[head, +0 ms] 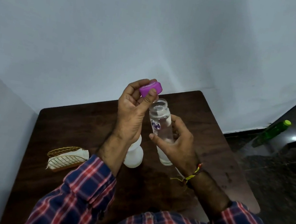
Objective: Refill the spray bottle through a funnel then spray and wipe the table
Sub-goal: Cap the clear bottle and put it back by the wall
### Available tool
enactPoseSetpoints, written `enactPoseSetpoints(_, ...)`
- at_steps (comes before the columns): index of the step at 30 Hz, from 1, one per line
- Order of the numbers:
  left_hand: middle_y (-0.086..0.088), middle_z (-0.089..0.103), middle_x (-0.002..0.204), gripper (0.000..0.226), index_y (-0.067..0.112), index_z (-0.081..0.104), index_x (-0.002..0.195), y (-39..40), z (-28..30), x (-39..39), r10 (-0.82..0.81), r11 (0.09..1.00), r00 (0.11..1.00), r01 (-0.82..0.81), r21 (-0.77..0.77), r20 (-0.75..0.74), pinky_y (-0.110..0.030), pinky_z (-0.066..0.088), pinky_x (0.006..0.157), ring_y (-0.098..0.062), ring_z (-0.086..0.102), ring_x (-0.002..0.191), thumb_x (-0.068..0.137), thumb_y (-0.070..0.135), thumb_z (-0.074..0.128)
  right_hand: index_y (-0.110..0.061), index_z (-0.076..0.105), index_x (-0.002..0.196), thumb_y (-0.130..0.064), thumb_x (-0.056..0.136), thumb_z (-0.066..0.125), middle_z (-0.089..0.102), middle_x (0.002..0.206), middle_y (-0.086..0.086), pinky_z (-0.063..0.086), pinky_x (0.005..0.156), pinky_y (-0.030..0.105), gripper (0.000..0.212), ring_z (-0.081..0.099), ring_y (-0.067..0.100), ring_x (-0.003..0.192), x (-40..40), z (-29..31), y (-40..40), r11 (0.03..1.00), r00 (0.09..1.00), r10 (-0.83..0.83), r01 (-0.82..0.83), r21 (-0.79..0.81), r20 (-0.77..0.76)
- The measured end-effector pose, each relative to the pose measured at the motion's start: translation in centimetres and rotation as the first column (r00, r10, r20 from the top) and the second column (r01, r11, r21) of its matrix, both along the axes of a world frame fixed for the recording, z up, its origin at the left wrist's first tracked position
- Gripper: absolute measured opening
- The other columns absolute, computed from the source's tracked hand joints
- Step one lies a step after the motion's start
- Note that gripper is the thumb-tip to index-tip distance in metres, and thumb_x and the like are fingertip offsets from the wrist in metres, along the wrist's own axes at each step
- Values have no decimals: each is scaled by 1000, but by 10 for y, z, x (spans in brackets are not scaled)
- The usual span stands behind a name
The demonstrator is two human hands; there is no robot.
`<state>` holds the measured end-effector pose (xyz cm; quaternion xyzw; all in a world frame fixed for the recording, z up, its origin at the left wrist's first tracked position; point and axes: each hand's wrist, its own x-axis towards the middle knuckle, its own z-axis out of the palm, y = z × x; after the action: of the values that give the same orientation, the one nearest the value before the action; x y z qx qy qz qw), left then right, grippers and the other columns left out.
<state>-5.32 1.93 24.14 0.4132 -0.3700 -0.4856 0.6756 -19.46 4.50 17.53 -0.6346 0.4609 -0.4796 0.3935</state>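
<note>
Dark wooden table in a pale-walled corner; left hand pinches purple cap, right hand grips clear bottle.

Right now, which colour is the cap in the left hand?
Purple-pink; the cap shows best in the head view.

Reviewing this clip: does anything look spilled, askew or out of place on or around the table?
Nothing looks spilled. One oddity: a green bottle lies tilted on the dark floor by the wall, right of the table. The clear bottle is open, its purple cap off in the left hand.
</note>
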Motion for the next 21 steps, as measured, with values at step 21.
enactPoseSetpoints(21,0,72,99,35,5,63,103,13,7,2,55,987,997,-47,-155,48,-23,57,75,-17,71,95,71,4,77,-17,54,137,-54,75,73,63,113,-2,58,79,32,75,62,7,99,7,23,5,970,980,-159,132,-207,-122)
